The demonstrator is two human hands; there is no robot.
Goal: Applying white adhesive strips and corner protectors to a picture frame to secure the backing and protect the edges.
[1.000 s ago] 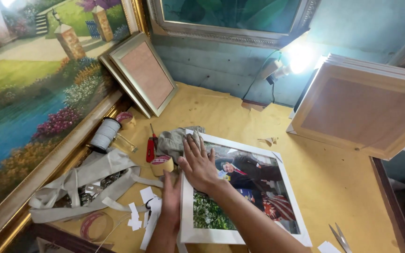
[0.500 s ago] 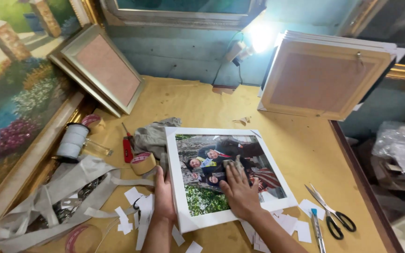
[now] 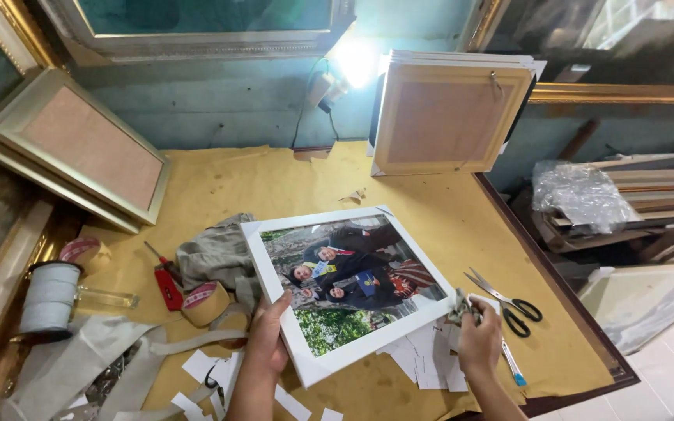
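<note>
Now both hands' grip on the white framed photo [image 3: 348, 284]: left hand [image 3: 268, 337], right hand [image 3: 479, 343].

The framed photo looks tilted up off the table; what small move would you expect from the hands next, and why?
Probably a wipe along the frame's right edge. The left hand grips the white framed photo at its lower left edge and props it up, while the right hand presses a small crumpled grey cloth against the lower right corner. That looks like cleaning, though I can't be sure.
</note>
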